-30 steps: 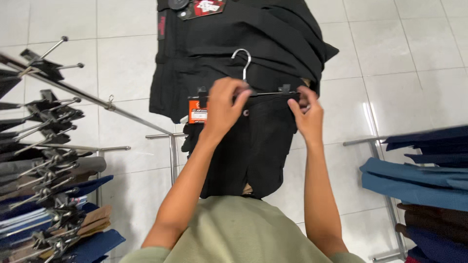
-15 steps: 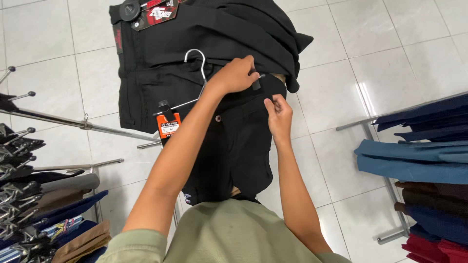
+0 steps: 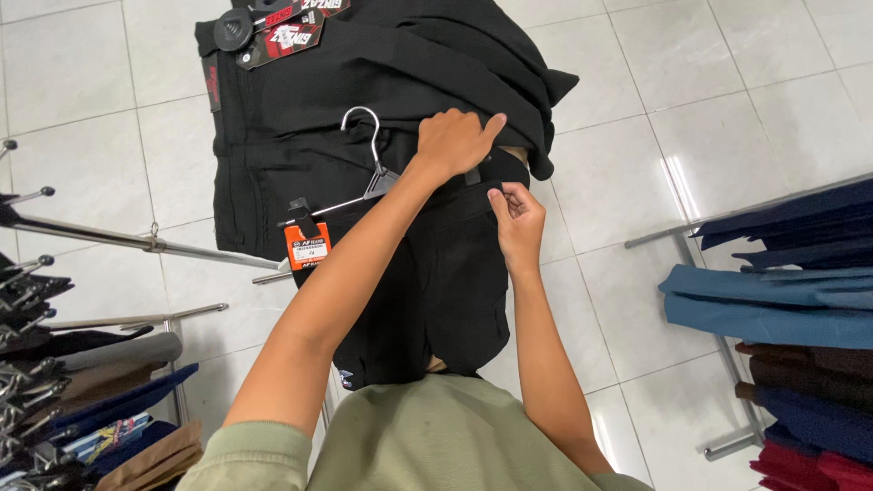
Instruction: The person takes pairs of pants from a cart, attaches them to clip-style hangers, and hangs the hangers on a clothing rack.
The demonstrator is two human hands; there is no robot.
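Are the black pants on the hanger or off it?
On. The black pants hang from the hanger, clipped at the waist beside the left hand.

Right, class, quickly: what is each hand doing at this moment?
Left hand: closed over the black trousers at the hanger bar.
Right hand: fingers pinched on the trousers' waistband edge.

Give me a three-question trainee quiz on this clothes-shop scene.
1. True or false: the left hand rests on black trousers.
2. What colour is the tag clipped on the hanger?
3. The right hand is: A) pinching the trousers' waistband, B) gripping the blue folded stack, C) hanging free.

Key: 1 true; 2 orange; 3 A.
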